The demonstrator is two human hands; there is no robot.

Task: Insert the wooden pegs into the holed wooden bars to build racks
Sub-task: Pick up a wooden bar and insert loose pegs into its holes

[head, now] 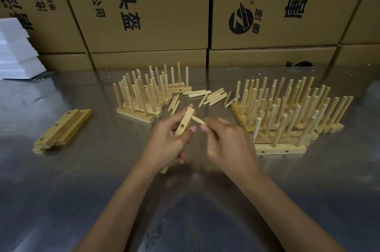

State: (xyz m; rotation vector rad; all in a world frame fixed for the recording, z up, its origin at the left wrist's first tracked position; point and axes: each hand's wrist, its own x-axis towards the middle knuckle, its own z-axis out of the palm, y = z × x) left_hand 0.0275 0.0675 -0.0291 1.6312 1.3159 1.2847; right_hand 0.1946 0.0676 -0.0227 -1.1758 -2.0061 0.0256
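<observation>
Left hand: the left hand (168,138) gripped a holed wooden bar (184,123), fingers curled around it, thumb lying on its face beside a round hole; the bar was tilted, its far end higher, above the steel table (102,169).
Right hand: the right hand (228,142) pinched a wooden peg (199,121) between thumb and fingers; the peg's far end touched the side of the held bar, at its upper part.
Loose pegs: a scatter of pegs (211,95) lay flat on the table just behind the held bar.
Finished racks, left group: racks with upright pegs (141,95) stood behind and left of the held bar.
Finished racks, right group: a larger cluster of racks (287,120) stood right of the held bar.
Empty bars: a small stack of bars without pegs (61,128) lay well to the left of the held bar.
Writing: cardboard boxes (144,4) behind the table carried black Chinese print, rotated; "P头盔" and "有限公司" were readable, plus a round logo with ®.
Foam: white foam blocks (16,50) were stacked far left.
</observation>
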